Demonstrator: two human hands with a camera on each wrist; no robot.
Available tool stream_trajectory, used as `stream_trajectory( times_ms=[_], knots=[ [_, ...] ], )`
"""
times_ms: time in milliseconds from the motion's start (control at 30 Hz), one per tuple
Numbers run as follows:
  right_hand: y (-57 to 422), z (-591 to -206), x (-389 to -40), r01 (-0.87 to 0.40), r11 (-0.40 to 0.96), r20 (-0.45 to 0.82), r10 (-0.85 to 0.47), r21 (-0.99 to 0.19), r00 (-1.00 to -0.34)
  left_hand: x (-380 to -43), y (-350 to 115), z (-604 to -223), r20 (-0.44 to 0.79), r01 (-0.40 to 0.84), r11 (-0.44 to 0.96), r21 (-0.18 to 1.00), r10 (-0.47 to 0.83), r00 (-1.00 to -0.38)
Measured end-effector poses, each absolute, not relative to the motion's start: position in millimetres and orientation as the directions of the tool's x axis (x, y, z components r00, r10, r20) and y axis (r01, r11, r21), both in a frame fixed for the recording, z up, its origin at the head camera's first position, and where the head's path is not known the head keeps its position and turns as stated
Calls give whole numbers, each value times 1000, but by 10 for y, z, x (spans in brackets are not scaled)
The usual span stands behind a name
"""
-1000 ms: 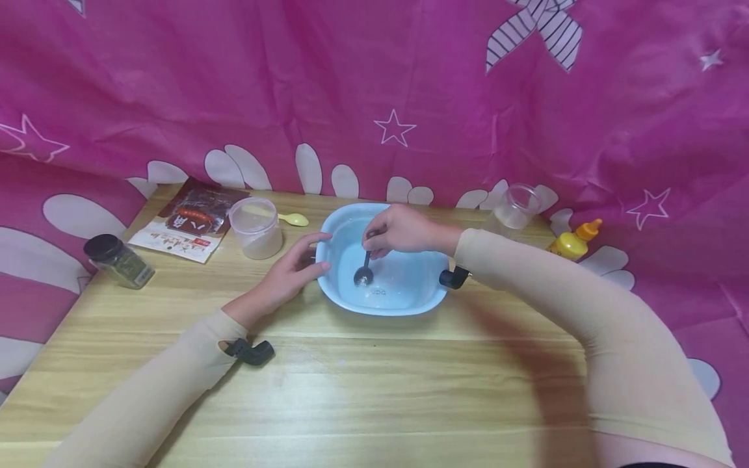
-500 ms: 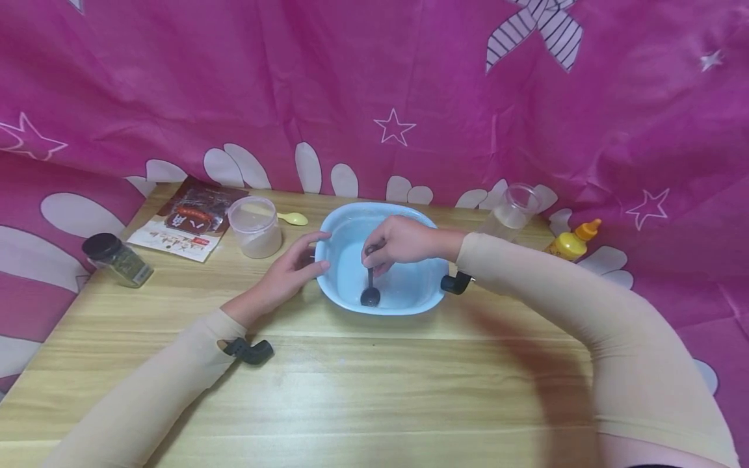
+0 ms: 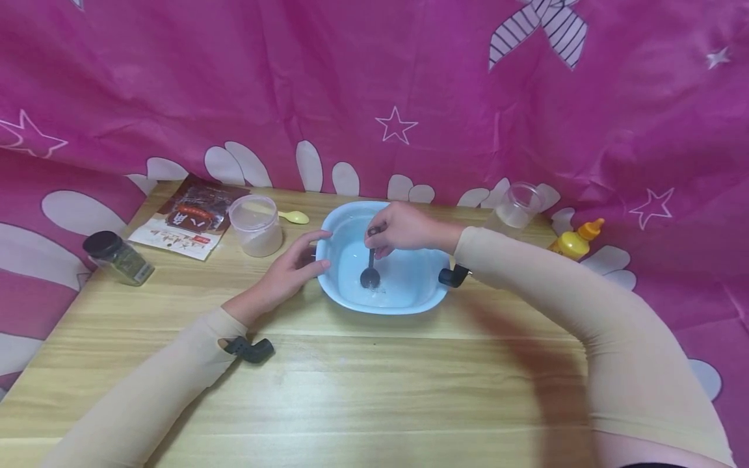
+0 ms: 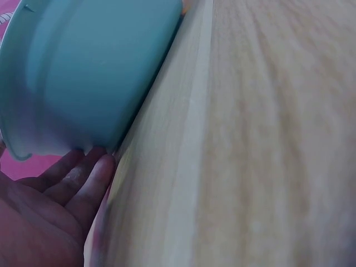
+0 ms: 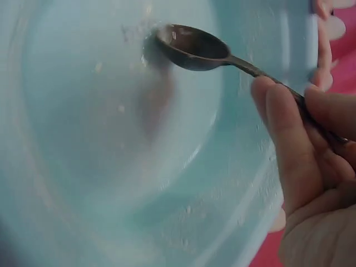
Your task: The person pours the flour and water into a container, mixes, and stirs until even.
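Note:
A light blue basin (image 3: 339, 300) stands on the wooden table, glints and droplets showing on its inside. My left hand (image 3: 285, 271) holds its left side, with thumb and forefinger at the rim; in the left wrist view the other fingers (image 4: 83, 186) lie against the outer wall, low by the tabletop. Over the basin my right hand (image 3: 404, 229) pinches a dark metal spoon (image 3: 370, 278) by its handle, bowl pointing down into the basin. In the right wrist view, thumb and fingers close on the handle and the spoon bowl (image 5: 197, 47) sits close over the basin floor.
Left of the basin are a tub of white powder (image 3: 257, 231), a pale yellow spoon (image 3: 294, 217), a food packet (image 3: 190, 218) and a black-lidded spice jar (image 3: 119, 258). A clear cup (image 3: 515, 207) and a yellow bottle (image 3: 575, 242) stand back right, before a pink curtain (image 3: 328, 84).
My right hand moves the spoon nearer the basin's front wall, then back toward the middle, ending slightly right of where it began. The left hand keeps its place on the rim.

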State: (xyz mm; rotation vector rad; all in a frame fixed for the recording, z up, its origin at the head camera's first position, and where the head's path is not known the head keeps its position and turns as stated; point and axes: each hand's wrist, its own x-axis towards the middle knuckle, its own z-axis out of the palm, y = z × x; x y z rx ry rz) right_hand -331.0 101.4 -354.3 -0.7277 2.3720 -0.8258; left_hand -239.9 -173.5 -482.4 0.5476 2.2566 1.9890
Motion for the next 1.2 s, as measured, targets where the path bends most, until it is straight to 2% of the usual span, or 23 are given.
stream_trajectory(
  times_ms=[100, 267, 367, 467, 633, 767, 1033, 1200],
  knots=[
    [984, -3560, -3296, -331, 649, -265, -645, -685, -717, -2397, -1735, -4820, 173, 211, 88, 973, 322, -931],
    [986, -3579, -3351, -324, 682, -167, -549, -656, -819, -2404, -1731, -4818, 173, 213, 94, 972, 326, -929],
    [998, -3563, -3390, -316, 697, -141, -514, -644, -846, -2411, -1737, -4812, 171, 214, 102, 972, 322, -931],
    [984, -3561, -3410, -289, 673, -165, -525, -681, -835, -2415, -1741, -4807, 173, 216, 104, 971, 321, -931],
    [938, -3601, -3364, -229, 617, -269, -606, -753, -749, -2413, -1734, -4820, 175, 218, 96, 971, 330, -928],
    [977, -3600, -3334, -244, 621, -307, -643, -745, -701, -2409, -1727, -4824, 167, 213, 108, 971, 329, -930],
    [1160, -3559, -3410, -307, 686, -214, -563, -660, -798, -2411, -1732, -4835, 157, 206, 129, 970, 316, -936],
    [1244, -3524, -3424, -304, 708, -230, -552, -638, -802, -2411, -1734, -4837, 156, 208, 136, 969, 315, -936]
  ],
)
